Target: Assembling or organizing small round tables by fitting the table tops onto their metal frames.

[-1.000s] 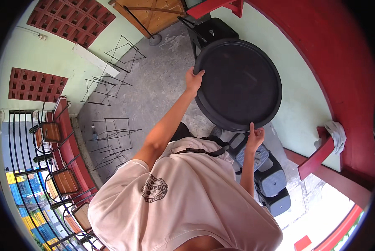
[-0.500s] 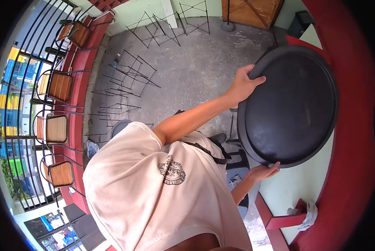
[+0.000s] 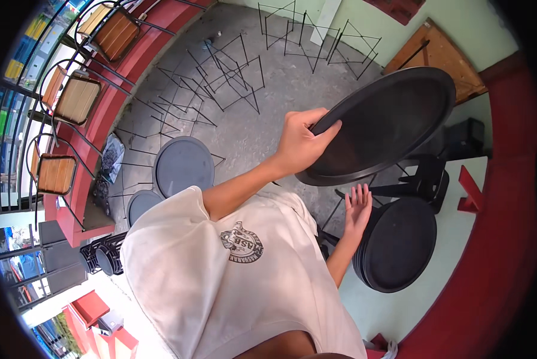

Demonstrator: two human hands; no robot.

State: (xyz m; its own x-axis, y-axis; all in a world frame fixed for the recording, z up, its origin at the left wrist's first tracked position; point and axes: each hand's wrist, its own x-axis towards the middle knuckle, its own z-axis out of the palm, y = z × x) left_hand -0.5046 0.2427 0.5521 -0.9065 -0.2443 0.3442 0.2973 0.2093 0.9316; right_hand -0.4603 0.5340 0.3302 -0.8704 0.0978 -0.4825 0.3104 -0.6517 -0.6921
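A large round black tray [image 3: 388, 122] is tilted in the air in front of me. My left hand [image 3: 307, 140] grips its near left rim, with the thumb on the inner face and the fingers behind. Just below the tray's lower edge is my right hand [image 3: 358, 209], palm showing and fingers spread, with nothing in it. Beside the right hand is a stack of round black trays [image 3: 400, 242]. Two grey round trays [image 3: 184, 164] [image 3: 141, 206] rest by my left side, among thin black folding frames.
Several black wire folding stands [image 3: 226, 75] occupy the concrete floor [image 3: 268, 125]. Wooden-seated chairs [image 3: 77, 100] line a red ledge [image 3: 160, 42] on the left. A black chair [image 3: 427, 182] stands near the tray stack, and a wooden panel [image 3: 442, 57] leans at the far right.
The held tray has shifted left and tipped edge-up. My right hand has let go of its lower rim. As the view turned, the tray stack and grey trays came into sight.
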